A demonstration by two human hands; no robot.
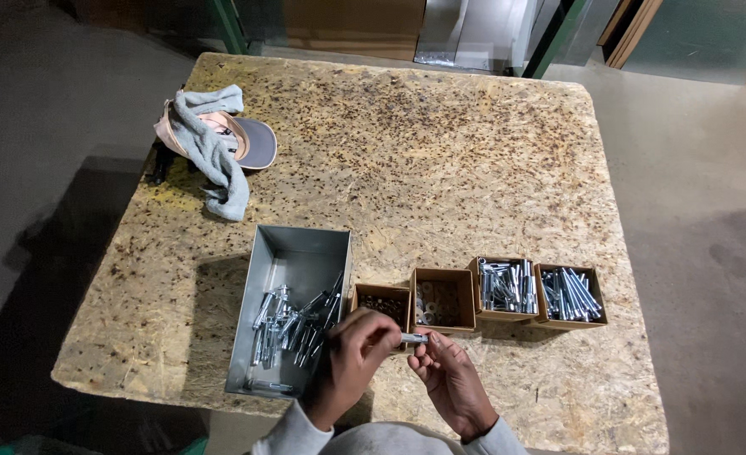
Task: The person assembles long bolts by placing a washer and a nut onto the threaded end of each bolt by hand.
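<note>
Four small open brown cardboard boxes [508, 291] stand in a row on the table [440, 152].

A cap [246, 141] with a grey cloth [209, 152] draped over it is seen near the table's [440, 135] far left corner; cardboard [352, 25] is stacked beyond the far edge.

Shiny metal on rough chipboard

The table [440, 143] is coarse, matt pressed-wood board; at 10 o'clock lies soft grey cloth [209, 152]. The tray [293, 253] is dull sheet metal, its bolts [293, 324] bright and glossy; at 3 o'clock, brown cardboard boxes [508, 291].
</note>
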